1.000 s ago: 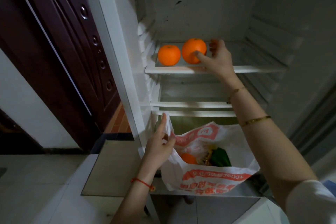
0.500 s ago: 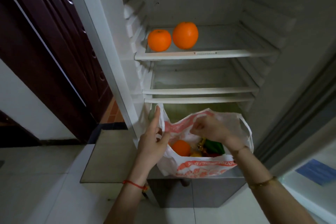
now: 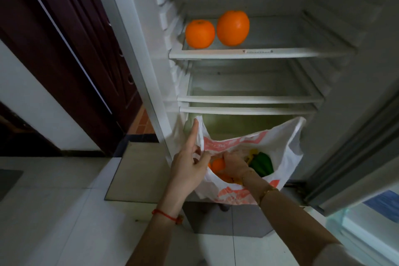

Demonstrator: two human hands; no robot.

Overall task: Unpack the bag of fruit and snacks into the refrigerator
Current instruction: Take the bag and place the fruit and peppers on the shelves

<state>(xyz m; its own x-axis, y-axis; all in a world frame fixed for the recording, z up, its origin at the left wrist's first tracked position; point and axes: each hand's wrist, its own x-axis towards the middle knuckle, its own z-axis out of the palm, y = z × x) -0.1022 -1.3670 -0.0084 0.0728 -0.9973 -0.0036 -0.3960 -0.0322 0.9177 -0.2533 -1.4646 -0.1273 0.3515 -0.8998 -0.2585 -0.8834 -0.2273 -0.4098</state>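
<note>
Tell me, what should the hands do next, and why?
Probably lift the orange out of the bag and set it on the top shelf. The right hand is already on it inside the bag, the left hand holds the bag open, and two oranges already sit there.

Two oranges point(image 3: 217, 31) sit on the top shelf point(image 3: 280, 52). Left hand point(image 3: 190, 168) pinches the bag point(image 3: 287, 149) rim (forefinger straight). Right hand point(image 3: 234, 165) grips an orange point(image 3: 218, 165) inside.

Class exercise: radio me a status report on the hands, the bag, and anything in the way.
Left hand pinches bag rim open. Right hand inside bag, on an orange. Two oranges shelved. Nothing seen blocking shelves.
</note>
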